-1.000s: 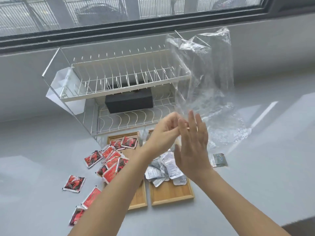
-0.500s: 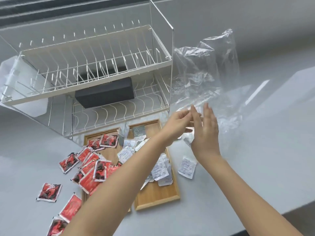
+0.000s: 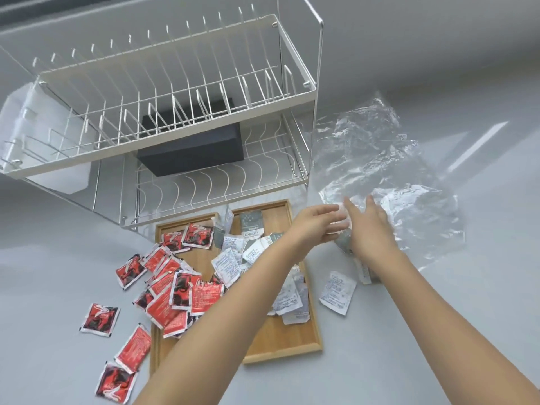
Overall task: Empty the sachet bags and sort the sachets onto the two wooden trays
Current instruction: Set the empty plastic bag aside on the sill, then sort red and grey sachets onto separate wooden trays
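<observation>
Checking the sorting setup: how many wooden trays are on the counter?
2. The left rectangular wooden tray lies under the red sachets. The right rectangular wooden tray, close beside it, holds white sachets. No other tray shows.

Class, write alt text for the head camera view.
Two hands, left and right, reach toward a clear bag lying on a grey counter. Red sachets and white sachets cover two wooden trays before a dish rack.
</observation>
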